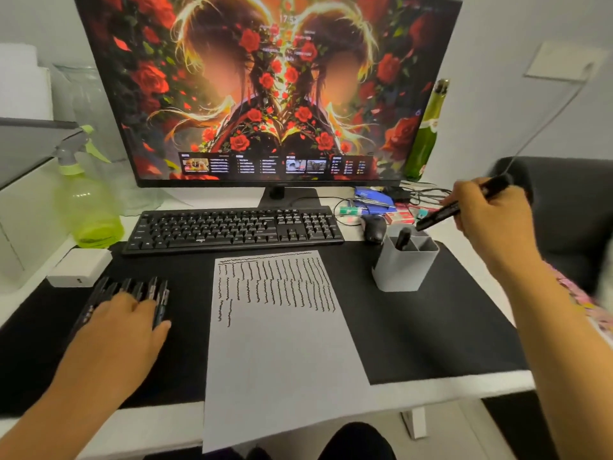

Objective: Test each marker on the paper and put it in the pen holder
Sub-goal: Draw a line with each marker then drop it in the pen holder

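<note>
The paper point(278, 330) lies on the black mat point(414, 330), its near edge hanging over the desk's front, its upper part covered in rows of wavy black test lines. Left of it, the left hand point(126, 327) rests with fingers spread flat on a row of markers point(139, 290). Farther back on the right, the right hand point(487, 214) grips one marker point(441, 215) tilted tip-down just above the holder point(403, 263), where another marker point(403, 239) already stands.

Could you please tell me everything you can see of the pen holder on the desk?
The pen holder is a pale grey, plastic-looking box with rounded corners and inner dividers forming compartments. It stands upright on the black desk mat, right of the paper and near the mouse. One black marker stands inside. The right hand holds another marker above its rim.
</note>
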{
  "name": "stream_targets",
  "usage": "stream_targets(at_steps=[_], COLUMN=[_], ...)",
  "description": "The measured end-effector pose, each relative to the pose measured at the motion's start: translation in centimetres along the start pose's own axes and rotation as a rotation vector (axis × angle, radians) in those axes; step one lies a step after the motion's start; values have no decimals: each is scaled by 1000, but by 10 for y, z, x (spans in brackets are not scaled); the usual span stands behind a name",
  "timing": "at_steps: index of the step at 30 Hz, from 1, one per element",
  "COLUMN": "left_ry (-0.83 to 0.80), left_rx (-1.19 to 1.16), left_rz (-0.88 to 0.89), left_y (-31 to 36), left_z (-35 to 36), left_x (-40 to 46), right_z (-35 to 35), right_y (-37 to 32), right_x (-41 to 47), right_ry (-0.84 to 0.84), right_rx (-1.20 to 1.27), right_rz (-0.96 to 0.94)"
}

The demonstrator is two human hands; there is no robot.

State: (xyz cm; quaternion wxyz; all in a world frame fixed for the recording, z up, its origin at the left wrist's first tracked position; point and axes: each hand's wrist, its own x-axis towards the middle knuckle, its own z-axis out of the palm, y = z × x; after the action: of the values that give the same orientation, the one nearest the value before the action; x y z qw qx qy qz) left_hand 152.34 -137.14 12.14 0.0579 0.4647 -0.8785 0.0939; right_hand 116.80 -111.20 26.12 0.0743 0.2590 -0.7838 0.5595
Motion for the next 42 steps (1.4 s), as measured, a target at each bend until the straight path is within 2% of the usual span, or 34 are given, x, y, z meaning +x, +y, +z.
stream_targets(at_steps=[4, 10, 15, 18, 21, 23, 25, 27, 28, 29, 30, 32, 33, 34, 36, 38, 42], left_ry=[-20, -52, -44, -46, -51, -69, -24, 66, 108, 131, 133, 92, 62, 37, 21, 31, -41], left_rx=[18, -72, -75, -91, -99, -136, -224, -343, -429, -524, -613, -725, -744, -754, -787, -855, -841], left_rz=[-23, -25, 3, 5, -21, -56, -42, 7, 48, 105, 179, 340, 413, 472, 542, 558, 499], left_y=[11, 17, 19, 17, 16, 15, 13, 13, 15, 17, 21, 31, 37, 42, 48, 50, 46], left_z=[-5, -8, 1, 5, 5, 4, 2, -3, -8, -13, -20, -33, -37, -40, -44, -48, -58], left_x=[0, 1, 4, 6, 6, 6, 3, -1, -5, -8, -12, -20, -24, -27, -34, -40, -47], right_z=[11, 23, 32, 36, 34, 33, 32, 36, 43, 53, 65, 93, 106, 118, 136, 145, 152], right_y=[-2, 2, 20, 28, 33, 35, 32, 23, 17, 12, 7, 0, -3, -4, -5, -6, -5], right_x=[11, 22, 18, 10, 5, 2, -10, -37, -55, -74, -95, -132, -147, -158, -173, -179, -178], right_ry=[-11, -32, -276, -280, -281, -225, -30, 141, 120, 4, -192, -660, -830, -931, -990, -969, -972], right_rx=[-113, -265, -527, -601, -554, -521, -450, -256, -160, -78, -8, 162, 268, 361, 524, 677, 744], right_rz=[-50, 20, 124, 116, 83, 59, -8, -180, -241, -248, -203, 4, 103, 140, 122, 164, 166])
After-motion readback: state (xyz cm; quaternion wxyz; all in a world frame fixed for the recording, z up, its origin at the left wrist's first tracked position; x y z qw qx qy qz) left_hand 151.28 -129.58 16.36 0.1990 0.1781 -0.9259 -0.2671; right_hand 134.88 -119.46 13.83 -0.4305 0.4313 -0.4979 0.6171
